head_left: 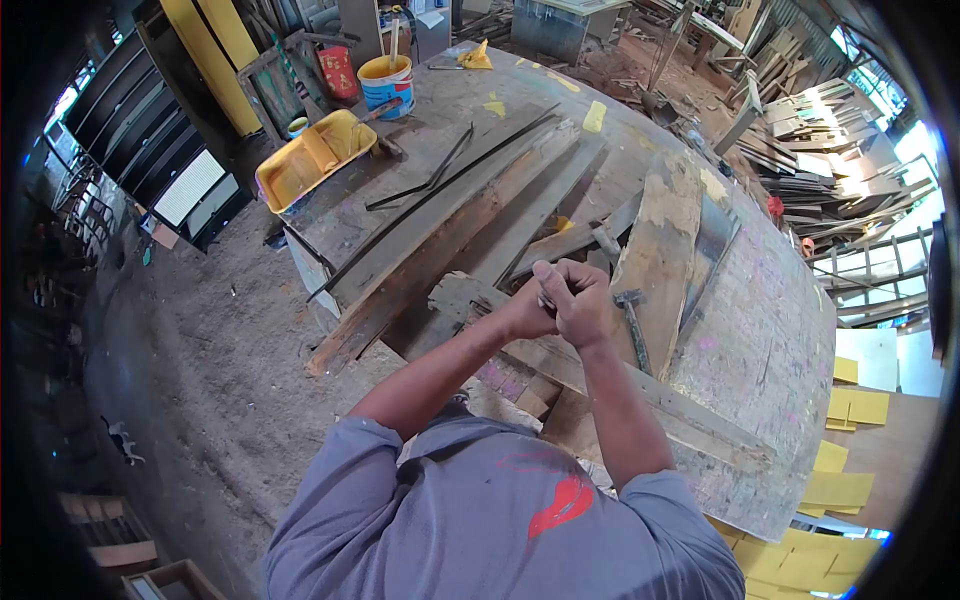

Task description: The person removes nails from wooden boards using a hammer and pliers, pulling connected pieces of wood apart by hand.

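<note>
Both hands meet in front of the chest, above the boards on the worktable (765, 350). My left hand (532, 308) has its fingers curled, partly hidden behind the other hand. My right hand (580, 302) is closed, with its thumb pressed on the curled fingers; whatever is between the hands is too small to make out. Just right of them, a hammer (636, 335) lies on a wide wooden board (660, 240). Long rough planks (440, 245) stretch away to the upper left, with a thin dark metal strip (420, 212) along them.
A yellow paint tray (318, 155) and a paint bucket (387, 88) stand at the table's far left. A red container (338, 73) is behind them. Wood scraps (820, 150) are piled at the upper right, and yellow pieces (835, 490) lie beyond the right edge.
</note>
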